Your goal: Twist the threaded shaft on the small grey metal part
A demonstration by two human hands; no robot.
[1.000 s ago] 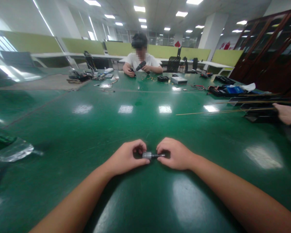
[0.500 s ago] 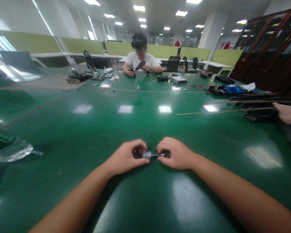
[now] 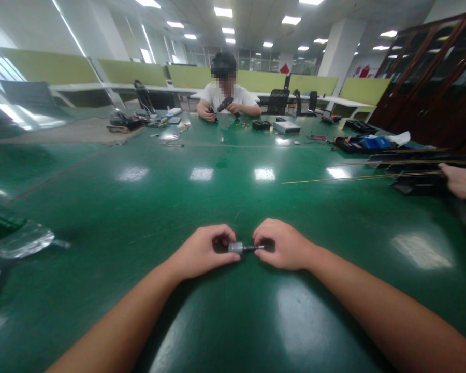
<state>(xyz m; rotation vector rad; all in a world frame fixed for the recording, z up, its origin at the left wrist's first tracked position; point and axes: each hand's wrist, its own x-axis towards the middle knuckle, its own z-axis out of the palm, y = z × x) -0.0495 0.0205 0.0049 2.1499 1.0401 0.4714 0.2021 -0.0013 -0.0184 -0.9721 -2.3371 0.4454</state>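
A small grey cylinder with a thin dark shaft lies level just over or on the green table, between my two hands. My left hand pinches the wide grey end between thumb and fingers. At the other side my right hand has its curled thumb and fingers around the tip of the thin shaft, which points to the right. The exact kind of this part is too small to make out.
Across the table a person holds a dark tool. At the right, another person's hand touches dark trays with long thin rods. A clear plastic bottle lies at the left. A grey box stands at the back.
My right hand has shifted very slightly to the right along the shaft. My left hand keeps its pinch on the grey end.
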